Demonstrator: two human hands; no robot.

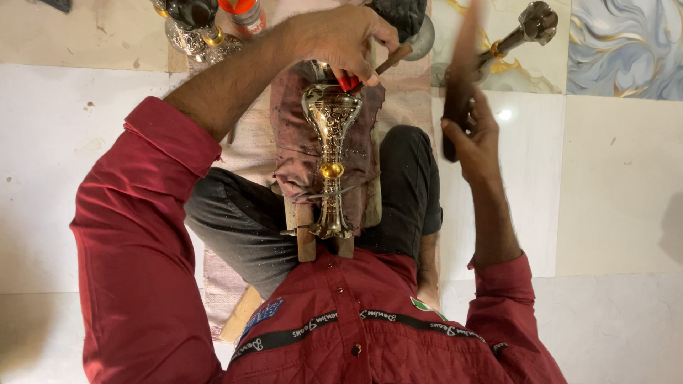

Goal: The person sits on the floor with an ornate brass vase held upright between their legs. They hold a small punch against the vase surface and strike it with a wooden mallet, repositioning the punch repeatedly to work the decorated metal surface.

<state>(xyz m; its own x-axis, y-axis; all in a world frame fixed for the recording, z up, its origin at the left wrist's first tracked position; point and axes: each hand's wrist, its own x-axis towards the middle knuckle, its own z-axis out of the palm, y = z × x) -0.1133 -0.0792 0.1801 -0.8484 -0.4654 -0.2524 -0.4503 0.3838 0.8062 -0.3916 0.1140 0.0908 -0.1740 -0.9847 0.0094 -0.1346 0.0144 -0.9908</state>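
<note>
Pale floor tiles (pixel 626 192) surround my seated legs. Engraved brass vase (pixel 331 153) lies lengthwise on a dark cloth (pixel 292 142) over a wooden block (pixel 306 242) on my lap. My left hand (pixel 341 39), at the vase's wide end, pinches a red-tipped chisel (pixel 370 73) against it. My right hand (pixel 477 139), right of the vase, grips a blurred dark mallet (pixel 459 85). More metal vessels (pixel 196 28) stand beyond the vase.
</note>
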